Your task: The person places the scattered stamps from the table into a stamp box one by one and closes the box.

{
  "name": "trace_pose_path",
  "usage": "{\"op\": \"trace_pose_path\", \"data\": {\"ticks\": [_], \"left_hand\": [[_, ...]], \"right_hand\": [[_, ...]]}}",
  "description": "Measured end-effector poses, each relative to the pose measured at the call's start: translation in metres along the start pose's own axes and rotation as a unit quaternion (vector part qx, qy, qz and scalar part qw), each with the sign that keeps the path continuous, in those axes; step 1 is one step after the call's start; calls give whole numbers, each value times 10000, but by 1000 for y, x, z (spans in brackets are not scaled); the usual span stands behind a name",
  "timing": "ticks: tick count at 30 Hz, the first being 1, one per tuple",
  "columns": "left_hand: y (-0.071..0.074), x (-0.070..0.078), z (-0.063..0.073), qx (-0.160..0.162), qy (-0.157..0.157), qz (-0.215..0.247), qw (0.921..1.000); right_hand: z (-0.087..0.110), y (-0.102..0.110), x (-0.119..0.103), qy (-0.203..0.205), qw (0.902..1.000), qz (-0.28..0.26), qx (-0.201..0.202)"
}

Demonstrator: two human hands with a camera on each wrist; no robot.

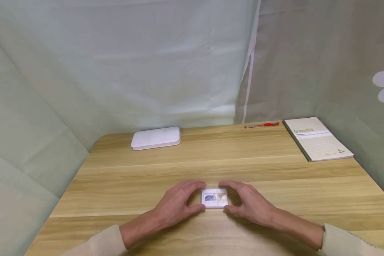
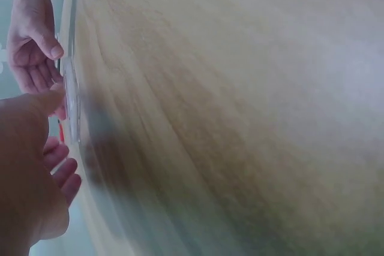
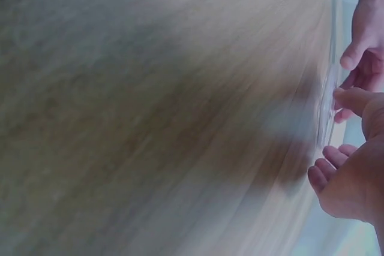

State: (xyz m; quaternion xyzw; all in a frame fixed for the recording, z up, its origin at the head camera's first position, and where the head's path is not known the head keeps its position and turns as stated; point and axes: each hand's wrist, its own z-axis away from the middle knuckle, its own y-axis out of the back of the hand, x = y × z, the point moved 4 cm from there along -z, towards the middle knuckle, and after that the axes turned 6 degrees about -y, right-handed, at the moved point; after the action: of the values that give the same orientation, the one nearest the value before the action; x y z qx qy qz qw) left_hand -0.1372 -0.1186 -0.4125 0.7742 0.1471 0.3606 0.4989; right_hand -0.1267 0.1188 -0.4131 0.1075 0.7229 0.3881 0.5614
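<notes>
A small clear flat case point(image 1: 214, 203) with two stamps inside, one bluish and one yellowish, lies face up near the table's front middle. My left hand point(image 1: 180, 203) holds its left side, index finger at the far corner and thumb at the near corner. Mirroring this, my right hand point(image 1: 251, 203) holds the right side between thumb and index finger. In the left wrist view the case point(image 2: 71, 103) appears edge-on between both hands. The right wrist view also shows the case point(image 3: 326, 109) from its edge; whether it touches the table is hard to tell.
A white rounded box point(image 1: 155, 138) sits at the table's back left. Toward the back right lie a red pen point(image 1: 261, 125) and a notebook point(image 1: 318, 140) marked "Gambit". Pale curtains point(image 1: 153, 64) hang behind and beside the wooden table point(image 1: 192, 167).
</notes>
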Motion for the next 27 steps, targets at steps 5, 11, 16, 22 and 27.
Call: {"op": "trace_pose_path", "data": {"ticks": [5,11,16,22,27], "left_hand": [[0,0,0,-14,100,274,9996],[-1,-1,1,153,34,408,9990],[-2,-1,1,199,1,468,9987],[-2,-1,0,195,-18,525,9984],[-3,-1,0,184,-23,597,9980]], "right_hand": [[1,2,2,-17,9998,-53,189],[4,3,3,51,9993,-28,371],[4,3,4,59,9991,-20,409],[4,2,4,18,9992,-10,403],[4,1,4,-41,9992,-11,394]]}}
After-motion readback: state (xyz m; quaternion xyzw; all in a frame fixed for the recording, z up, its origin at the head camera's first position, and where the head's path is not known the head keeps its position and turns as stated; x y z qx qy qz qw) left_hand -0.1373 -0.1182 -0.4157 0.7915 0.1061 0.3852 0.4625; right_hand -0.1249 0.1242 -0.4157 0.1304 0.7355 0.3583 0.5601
